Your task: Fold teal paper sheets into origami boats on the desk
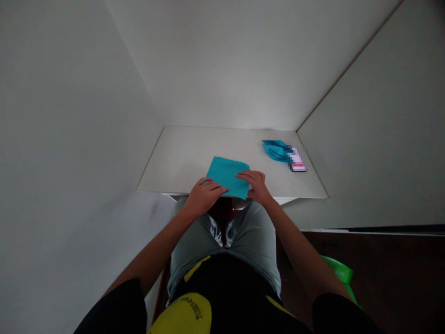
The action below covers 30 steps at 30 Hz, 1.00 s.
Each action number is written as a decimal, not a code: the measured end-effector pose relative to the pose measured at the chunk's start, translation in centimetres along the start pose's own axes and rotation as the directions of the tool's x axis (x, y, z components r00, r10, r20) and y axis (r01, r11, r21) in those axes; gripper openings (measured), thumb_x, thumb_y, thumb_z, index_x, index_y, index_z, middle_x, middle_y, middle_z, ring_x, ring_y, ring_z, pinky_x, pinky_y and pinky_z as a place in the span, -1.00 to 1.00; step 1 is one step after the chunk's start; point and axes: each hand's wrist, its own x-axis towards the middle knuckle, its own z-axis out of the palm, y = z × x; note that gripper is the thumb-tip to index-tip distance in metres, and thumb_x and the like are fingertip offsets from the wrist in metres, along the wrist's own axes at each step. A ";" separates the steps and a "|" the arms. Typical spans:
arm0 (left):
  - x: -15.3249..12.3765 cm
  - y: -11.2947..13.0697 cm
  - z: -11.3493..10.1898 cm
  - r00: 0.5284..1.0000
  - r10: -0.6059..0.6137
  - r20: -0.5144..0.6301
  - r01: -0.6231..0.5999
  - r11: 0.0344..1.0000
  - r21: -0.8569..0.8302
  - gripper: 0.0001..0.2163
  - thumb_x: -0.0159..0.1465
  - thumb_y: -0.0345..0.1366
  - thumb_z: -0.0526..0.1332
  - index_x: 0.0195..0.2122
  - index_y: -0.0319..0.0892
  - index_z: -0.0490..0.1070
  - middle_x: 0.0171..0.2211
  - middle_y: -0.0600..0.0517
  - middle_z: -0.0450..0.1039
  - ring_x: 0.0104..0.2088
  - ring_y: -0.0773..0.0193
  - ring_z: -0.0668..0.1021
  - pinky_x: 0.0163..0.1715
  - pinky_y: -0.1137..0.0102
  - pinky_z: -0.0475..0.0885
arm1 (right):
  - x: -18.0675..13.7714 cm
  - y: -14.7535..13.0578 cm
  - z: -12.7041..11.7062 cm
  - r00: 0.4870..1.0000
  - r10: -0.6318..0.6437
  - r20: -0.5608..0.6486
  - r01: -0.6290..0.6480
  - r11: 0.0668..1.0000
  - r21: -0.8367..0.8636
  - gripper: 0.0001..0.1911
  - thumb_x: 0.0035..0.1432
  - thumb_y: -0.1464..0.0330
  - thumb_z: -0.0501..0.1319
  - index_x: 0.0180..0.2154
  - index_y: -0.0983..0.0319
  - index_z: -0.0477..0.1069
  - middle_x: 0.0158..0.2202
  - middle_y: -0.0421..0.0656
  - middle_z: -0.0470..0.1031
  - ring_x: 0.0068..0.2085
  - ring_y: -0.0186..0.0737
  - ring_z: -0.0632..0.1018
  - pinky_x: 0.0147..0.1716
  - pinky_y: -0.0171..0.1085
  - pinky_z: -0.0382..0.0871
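Observation:
A sheet of turquoise paper (225, 172) lies at the front edge of the white table, its lower right corner reaching slightly past that edge. On the paper's lower left part rests my left hand (206, 195), open, fingers stretched over the surface. From the right side, my right hand (257, 185) reaches over the paper's edge with its fingers extended and lying on top, also open. Its thumb is near the lower right corner and partly hidden. Further back on the right sits a folded turquoise paper piece (276, 150), apart from both hands.
Beside the folded piece, a pixelated pink and white object (297, 161) lies on the white table (184, 148). Walls border the table at the left, back and right. A green plastic item (337, 269), perhaps a chair, stands on the dark floor at the lower right.

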 end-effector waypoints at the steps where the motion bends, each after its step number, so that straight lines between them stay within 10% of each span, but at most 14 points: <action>1: 0.8 0.5 -1.4 0.999 0.028 -0.030 -0.028 1.000 0.007 -0.71 0.52 -0.28 0.16 0.08 0.11 0.67 -0.10 -0.01 0.72 -0.04 0.09 0.70 0.33 0.05 0.38 | 0.5 -0.6 -0.4 1.000 -0.002 0.003 0.002 0.997 0.082 -0.55 0.25 0.33 0.30 0.16 0.05 0.65 0.15 -0.07 0.69 0.19 0.12 0.61 0.35 0.13 0.20; 3: 2.1 1.2 -4.5 0.975 0.014 -0.220 -0.009 1.000 0.025 -0.71 0.48 -0.13 0.29 0.18 0.11 0.61 0.07 -0.01 0.67 0.15 0.00 0.65 0.45 -0.05 0.23 | 1.4 -1.4 -1.2 0.997 0.057 -0.047 -0.043 0.967 0.250 -0.67 0.35 0.26 0.24 0.04 0.10 0.70 -0.02 -0.08 0.74 0.02 0.07 0.68 0.20 0.05 0.39; 8: 4.3 -0.2 -8.0 0.720 -0.235 -0.653 0.161 0.972 -0.172 0.16 0.03 0.22 0.60 0.55 -0.08 0.11 0.50 -0.23 0.22 0.50 -0.30 0.30 0.45 -0.18 0.22 | 3.3 -1.8 -3.0 0.878 0.376 -0.295 -0.136 0.789 0.600 -0.44 0.27 -0.15 0.33 -0.07 0.20 0.68 -0.07 -0.02 0.74 -0.06 0.12 0.68 -0.02 0.00 0.58; 13: 5.6 -4.3 -1.3 0.830 -0.544 -0.123 0.295 0.616 -0.730 -0.20 0.08 0.28 0.53 0.17 -0.19 0.53 0.05 -0.22 0.66 0.00 -0.12 0.69 0.00 0.07 0.63 | 4.8 -0.2 -2.4 0.857 0.440 -0.267 -0.118 0.672 0.731 -0.32 0.14 -0.22 0.41 0.01 0.18 0.64 0.05 0.01 0.72 0.04 0.13 0.69 0.07 0.05 0.61; 16: 6.1 -6.2 2.5 0.775 -0.631 -0.003 0.376 0.465 -0.801 -0.42 0.11 0.20 0.52 -0.08 -0.20 0.64 -0.11 -0.17 0.72 -0.17 -0.03 0.69 -0.16 0.16 0.64 | 5.1 1.6 -1.0 0.883 0.437 -0.171 -0.190 0.667 0.720 -0.29 0.14 -0.24 0.39 0.05 0.16 0.61 0.08 -0.01 0.72 0.05 0.12 0.68 0.09 0.05 0.61; 30: 4.1 -12.3 6.7 0.809 -0.588 -0.019 0.454 0.645 -0.615 -0.90 0.27 -0.25 0.26 -0.31 -0.12 0.55 -0.30 0.02 0.63 -0.24 0.16 0.61 -0.15 0.30 0.52 | 2.2 8.5 2.7 0.922 0.351 -0.165 -0.181 0.767 0.616 -0.65 0.24 0.02 0.30 -0.15 0.12 0.63 -0.15 -0.12 0.71 -0.11 0.02 0.65 0.02 -0.01 0.56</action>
